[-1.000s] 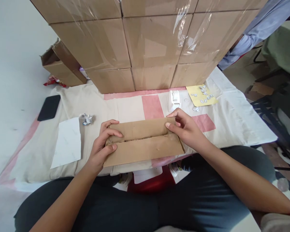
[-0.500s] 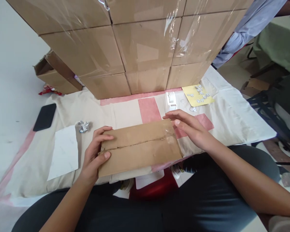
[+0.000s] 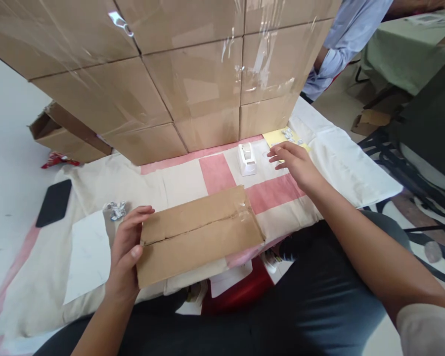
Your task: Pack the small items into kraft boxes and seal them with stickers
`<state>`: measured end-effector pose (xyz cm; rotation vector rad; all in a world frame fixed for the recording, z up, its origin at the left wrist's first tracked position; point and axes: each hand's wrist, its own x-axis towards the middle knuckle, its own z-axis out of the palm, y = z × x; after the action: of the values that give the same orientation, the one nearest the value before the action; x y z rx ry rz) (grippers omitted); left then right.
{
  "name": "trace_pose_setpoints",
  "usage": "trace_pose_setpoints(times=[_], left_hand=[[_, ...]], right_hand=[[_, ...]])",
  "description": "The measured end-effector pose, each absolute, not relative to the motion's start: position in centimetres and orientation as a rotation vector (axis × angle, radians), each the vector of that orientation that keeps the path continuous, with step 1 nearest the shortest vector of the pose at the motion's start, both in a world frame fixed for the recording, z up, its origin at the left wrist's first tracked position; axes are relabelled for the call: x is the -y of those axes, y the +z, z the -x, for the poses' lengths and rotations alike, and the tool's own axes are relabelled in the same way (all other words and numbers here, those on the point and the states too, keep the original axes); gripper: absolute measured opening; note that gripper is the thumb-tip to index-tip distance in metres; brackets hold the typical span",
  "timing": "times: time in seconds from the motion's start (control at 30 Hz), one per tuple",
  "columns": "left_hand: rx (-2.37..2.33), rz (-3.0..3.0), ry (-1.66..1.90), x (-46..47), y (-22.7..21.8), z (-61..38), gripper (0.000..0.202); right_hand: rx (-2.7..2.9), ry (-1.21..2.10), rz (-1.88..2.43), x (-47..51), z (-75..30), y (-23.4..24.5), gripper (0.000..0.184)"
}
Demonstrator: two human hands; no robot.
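A closed cardboard box lies near the table's front edge, its two top flaps meeting along a long seam. Clear tape shows at its right end. My left hand grips the left end, thumb at the near side and fingers over the far corner. My right hand is off the box, in front of the yellow sheet, its fingers stretched out with nothing in them. Just left of those fingertips stands a white tape dispenser. Small pale pieces lie on the yellow sheet.
Stacked cardboard boxes wrapped in clear film rise at the back. On the left are a phone, white paper, a crumpled wad and an open box. A person's blue sleeve shows behind, right.
My right hand has left the box's right end and moved up and away, past the tape dispenser. My left hand stays at the left end. The view has shifted to the right.
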<state>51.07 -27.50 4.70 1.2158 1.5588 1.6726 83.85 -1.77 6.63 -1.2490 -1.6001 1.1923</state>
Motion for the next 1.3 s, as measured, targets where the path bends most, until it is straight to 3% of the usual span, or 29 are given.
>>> trace_pose_setpoints(times=[0.07,0.1,0.27,0.4,0.47,0.53,0.67,0.87,1.07,1.3], left_hand=[[-1.559,-1.195,1.658,27.5,4.8,-51.4,0.043],[-1.565,-1.183,1.641,27.5,4.9,-51.6,0.045],[-1.600,-1.157,1.594,27.4,4.6,-52.1,0.050],[-1.596,-1.171,1.640,27.2,4.0,-51.5,0.052],[-1.581,-1.157,1.671,27.1,4.1,-51.2,0.051],[-1.558,-1.115,1.697,26.9,4.4,-51.3,0.048],[-1.523,-1.019,1.744,26.7,5.1,-52.1,0.042],[-1.406,-0.918,1.821,26.7,4.5,-53.1,0.048],[-1.299,-0.989,1.859,27.1,4.4,-52.6,0.047],[-1.415,-1.066,1.792,26.6,2.8,-52.7,0.053]], right_hand=[[1.700,1.290,1.210,1.4,-84.0,6.0,0.022],[1.809,1.383,1.130,1.5,-84.1,5.9,0.032],[2.428,1.878,0.515,4.0,-84.0,6.4,0.105],[2.512,1.771,0.373,7.4,-83.2,7.0,0.146],[2.477,1.604,0.401,8.8,-82.8,7.2,0.154],[2.451,1.459,0.376,9.8,-82.5,7.1,0.146],[2.413,1.250,0.255,10.4,-81.9,6.6,0.115],[2.197,0.876,0.201,10.4,-82.8,7.1,0.093],[1.915,0.347,0.640,12.3,-91.0,9.1,0.080],[1.397,0.074,1.243,5.9,-102.3,10.1,0.063]])
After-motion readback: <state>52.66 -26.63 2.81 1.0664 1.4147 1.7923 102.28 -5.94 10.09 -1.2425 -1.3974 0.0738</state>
